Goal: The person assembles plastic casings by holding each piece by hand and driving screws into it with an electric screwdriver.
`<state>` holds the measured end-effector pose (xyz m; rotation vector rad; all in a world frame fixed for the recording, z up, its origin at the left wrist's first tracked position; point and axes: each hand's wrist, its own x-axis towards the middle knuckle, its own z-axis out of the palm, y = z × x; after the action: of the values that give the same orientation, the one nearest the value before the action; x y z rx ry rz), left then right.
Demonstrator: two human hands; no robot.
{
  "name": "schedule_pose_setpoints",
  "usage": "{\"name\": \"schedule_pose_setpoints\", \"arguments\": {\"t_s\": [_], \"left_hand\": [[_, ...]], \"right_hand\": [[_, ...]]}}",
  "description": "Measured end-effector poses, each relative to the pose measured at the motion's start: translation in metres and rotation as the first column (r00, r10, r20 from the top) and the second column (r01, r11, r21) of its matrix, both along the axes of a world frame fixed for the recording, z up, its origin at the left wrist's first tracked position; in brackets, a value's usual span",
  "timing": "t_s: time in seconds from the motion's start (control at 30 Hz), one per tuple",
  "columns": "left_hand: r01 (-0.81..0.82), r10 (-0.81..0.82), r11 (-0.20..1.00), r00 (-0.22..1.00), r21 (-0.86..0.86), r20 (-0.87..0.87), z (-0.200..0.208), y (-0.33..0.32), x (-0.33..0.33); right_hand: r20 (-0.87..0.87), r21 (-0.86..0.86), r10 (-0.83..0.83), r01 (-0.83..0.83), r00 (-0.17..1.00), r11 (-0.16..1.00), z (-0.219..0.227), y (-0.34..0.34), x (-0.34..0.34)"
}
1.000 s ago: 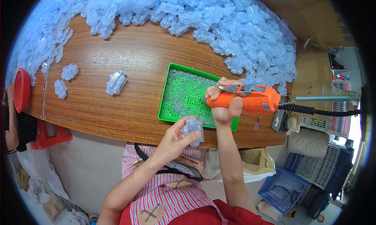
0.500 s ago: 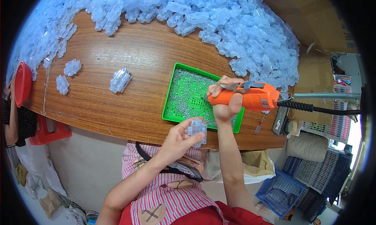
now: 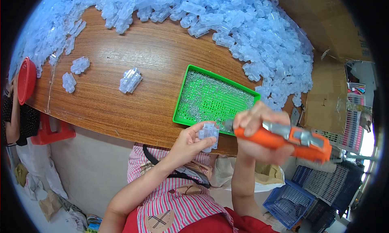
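Near the table's front edge, my left hand (image 3: pixel 185 147) grips a clear plastic piece (image 3: pixel 209 132), upright between thumb and fingers. My right hand (image 3: pixel 259 116), partly smeared by motion, is wrapped round an orange electric screwdriver (image 3: pixel 310 150). The tool is tilted, with its tip pointing left, close to the clear piece; whether they touch I cannot tell. Behind both hands lies a green perforated tray (image 3: pixel 180 96) holding many small silver screws. The tool's tip and my right hand cover part of its front right side.
A heap of clear plastic parts (image 3: pixel 259 42) fills the far side of the wooden table (image 3: pixel 109 103). Several loose clear pieces (image 3: pixel 130 80) lie at left. A red bowl (image 3: pixel 26 81) and a person's arm are at far left. Blue crates (image 3: pixel 288 202) stand below right.
My right hand has brought the electric screwdriver from over the tray down and toward me, its tip now near the clear piece. My left hand still holds that piece. The view has shifted slightly.
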<state>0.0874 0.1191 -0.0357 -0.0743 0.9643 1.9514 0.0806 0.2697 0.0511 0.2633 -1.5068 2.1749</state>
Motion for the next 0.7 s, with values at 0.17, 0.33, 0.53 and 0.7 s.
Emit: {"name": "schedule_pose_setpoints", "arguments": {"t_s": [0.17,0.33,0.53,0.7], "left_hand": [[0.005,-0.005,1.000,1.000,0.006,0.009,0.001,0.000,-0.001],[0.007,-0.007,1.000,1.000,-0.009,-0.013,0.000,0.001,-0.001],[-0.009,0.010,1.000,1.000,0.012,-0.027,-0.003,0.000,0.002],[0.009,-0.009,1.000,0.998,0.004,-0.057,0.009,-0.007,0.000]], "right_hand": [[-0.091,0.157,-0.024,0.038,0.996,0.987,-0.001,-0.011,0.015],[-0.087,0.173,-0.032,0.047,0.996,0.984,-0.011,-0.012,0.013],[-0.026,0.173,-0.034,0.037,0.999,0.984,-0.016,-0.016,0.013],[0.002,0.232,-0.029,0.027,1.000,0.972,-0.010,-0.021,0.015]]}}
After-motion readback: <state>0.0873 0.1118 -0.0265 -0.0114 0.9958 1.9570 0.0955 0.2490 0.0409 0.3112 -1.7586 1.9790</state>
